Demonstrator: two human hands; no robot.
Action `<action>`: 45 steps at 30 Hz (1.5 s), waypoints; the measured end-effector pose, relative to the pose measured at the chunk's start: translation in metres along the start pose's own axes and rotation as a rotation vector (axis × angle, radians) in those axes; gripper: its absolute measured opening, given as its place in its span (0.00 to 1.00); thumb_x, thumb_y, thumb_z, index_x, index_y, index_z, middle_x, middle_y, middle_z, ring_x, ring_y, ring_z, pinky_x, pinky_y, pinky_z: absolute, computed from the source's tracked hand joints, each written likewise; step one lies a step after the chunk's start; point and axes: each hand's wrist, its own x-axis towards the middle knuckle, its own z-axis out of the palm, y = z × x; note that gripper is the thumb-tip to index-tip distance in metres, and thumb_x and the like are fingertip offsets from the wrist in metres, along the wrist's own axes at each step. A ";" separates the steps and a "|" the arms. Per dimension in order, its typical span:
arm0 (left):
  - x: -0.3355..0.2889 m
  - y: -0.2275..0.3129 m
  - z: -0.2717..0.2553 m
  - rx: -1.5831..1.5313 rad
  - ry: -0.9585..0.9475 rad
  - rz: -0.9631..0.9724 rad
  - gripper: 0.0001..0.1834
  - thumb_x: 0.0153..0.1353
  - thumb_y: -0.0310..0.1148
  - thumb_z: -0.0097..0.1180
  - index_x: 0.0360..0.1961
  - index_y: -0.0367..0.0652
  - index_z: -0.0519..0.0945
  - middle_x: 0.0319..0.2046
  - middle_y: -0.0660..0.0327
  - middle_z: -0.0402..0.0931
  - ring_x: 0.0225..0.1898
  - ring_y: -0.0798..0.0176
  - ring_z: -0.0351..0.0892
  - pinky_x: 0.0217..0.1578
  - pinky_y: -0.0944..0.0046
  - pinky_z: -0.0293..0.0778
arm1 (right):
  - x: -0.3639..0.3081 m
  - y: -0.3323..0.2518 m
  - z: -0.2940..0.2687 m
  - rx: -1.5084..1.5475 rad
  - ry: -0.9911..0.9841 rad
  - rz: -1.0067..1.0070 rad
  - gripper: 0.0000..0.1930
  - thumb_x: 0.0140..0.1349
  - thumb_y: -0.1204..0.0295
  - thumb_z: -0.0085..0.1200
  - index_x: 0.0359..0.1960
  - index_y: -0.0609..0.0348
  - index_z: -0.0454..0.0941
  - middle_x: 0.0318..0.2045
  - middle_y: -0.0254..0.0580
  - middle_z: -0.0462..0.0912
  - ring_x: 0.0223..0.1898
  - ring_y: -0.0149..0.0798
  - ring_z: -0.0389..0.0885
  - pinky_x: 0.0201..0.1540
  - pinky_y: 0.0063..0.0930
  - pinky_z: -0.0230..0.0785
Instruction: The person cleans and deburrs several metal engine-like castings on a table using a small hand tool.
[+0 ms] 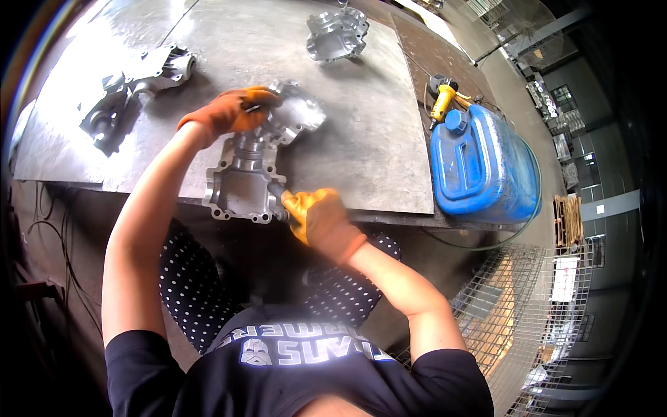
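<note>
A silver-grey metal casting (244, 187), made of two open housings joined by a ribbed neck, lies at the near edge of the metal-topped table. Its near housing juts slightly over that edge. My left hand (233, 112), in an orange work glove, is closed on the casting near the far housing. At the near housing's right side is my right hand (321, 224), in a yellow-orange glove, slightly blurred. Its fingers are curled together against the casting's rim; whatever they hold, if anything, is hidden.
The metal tabletop (368, 156) also bears a similar casting (139, 87) at far left and another casting (338, 35) at the back. A blue plastic jerrycan (479, 167) stands right, with a yellow angle grinder (442, 101) behind it. Wire mesh cages (500, 299) stand lower right.
</note>
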 end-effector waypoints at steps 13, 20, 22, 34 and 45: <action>-0.185 0.073 0.028 0.222 0.226 -0.133 0.51 0.37 0.41 0.76 0.68 0.46 0.70 0.57 0.51 0.76 0.61 0.44 0.73 0.62 0.44 0.70 | -0.005 -0.015 0.029 0.684 0.424 0.113 0.25 0.54 0.69 0.63 0.56 0.56 0.78 0.35 0.53 0.86 0.34 0.51 0.86 0.38 0.47 0.76; -0.111 0.109 -0.017 -0.379 0.608 -0.018 0.29 0.52 0.33 0.70 0.55 0.34 0.78 0.34 0.52 0.86 0.35 0.55 0.87 0.39 0.59 0.79 | 0.016 0.024 -0.063 1.637 0.388 0.243 0.12 0.71 0.69 0.48 0.48 0.61 0.79 0.36 0.36 0.83 0.31 0.30 0.80 0.30 0.24 0.73; -0.069 0.098 -0.032 -0.272 0.648 -0.128 0.24 0.54 0.35 0.70 0.49 0.33 0.81 0.33 0.50 0.85 0.34 0.54 0.86 0.37 0.56 0.78 | 0.036 0.049 -0.073 1.805 0.314 0.355 0.15 0.74 0.63 0.44 0.49 0.60 0.79 0.35 0.35 0.82 0.29 0.29 0.79 0.26 0.23 0.71; 0.094 0.061 -0.015 0.408 0.139 -0.630 0.26 0.57 0.56 0.62 0.41 0.42 0.86 0.45 0.45 0.83 0.54 0.41 0.80 0.56 0.44 0.70 | 0.124 0.160 -0.037 1.240 0.176 0.858 0.17 0.66 0.58 0.53 0.45 0.59 0.82 0.36 0.42 0.86 0.41 0.39 0.83 0.43 0.33 0.73; 0.056 0.032 0.076 0.853 0.270 0.168 0.13 0.57 0.35 0.54 0.39 0.46 0.86 0.65 0.59 0.71 0.71 0.46 0.60 0.69 0.35 0.56 | 0.247 0.218 -0.018 -0.634 0.115 0.248 0.16 0.71 0.67 0.45 0.55 0.52 0.81 0.53 0.30 0.81 0.62 0.40 0.71 0.66 0.43 0.53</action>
